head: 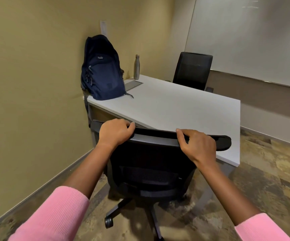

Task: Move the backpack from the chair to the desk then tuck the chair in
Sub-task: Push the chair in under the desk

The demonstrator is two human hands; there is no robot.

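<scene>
A navy blue backpack stands upright on the far left corner of the white desk, leaning against the wall. A black mesh office chair on castors sits right in front of me, its backrest top reaching the desk's near edge. My left hand grips the left part of the backrest's top rim. My right hand holds the rim further right, thumb on top. The chair's seat is hidden behind the backrest.
A steel water bottle stands at the desk's back, beside a grey cable hatch. A second black chair sits at the desk's far side. A whiteboard covers the right wall. The beige wall runs close along the left.
</scene>
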